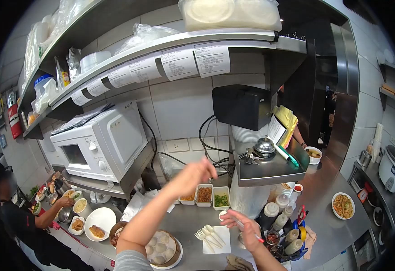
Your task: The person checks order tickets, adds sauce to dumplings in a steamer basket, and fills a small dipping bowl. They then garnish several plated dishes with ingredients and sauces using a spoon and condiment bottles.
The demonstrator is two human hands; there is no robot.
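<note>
My left hand (197,175) reaches up over the steel counter, below the black box. Its fingers are blurred and point right, so their closure is unclear. Lower down, my right hand (247,230) has a thin pen (240,222) with a red end held across the palm. Between my arms, white plastic forks and spoons (210,237) lie on a napkin (222,244). Small containers of chopped green onion (221,198) and brown topping (204,194) stand behind them. A steamer of white buns (160,248) is partly hidden by my left forearm.
Order slips (213,58) hang from the overhead shelf. A call bell (265,147) and green marker (292,158) rest on a raised ledge. Sauce bottles (280,221) fill a caddy at right, near a noodle bowl (343,206). A microwave (100,140) and a co-worker (23,221) are left.
</note>
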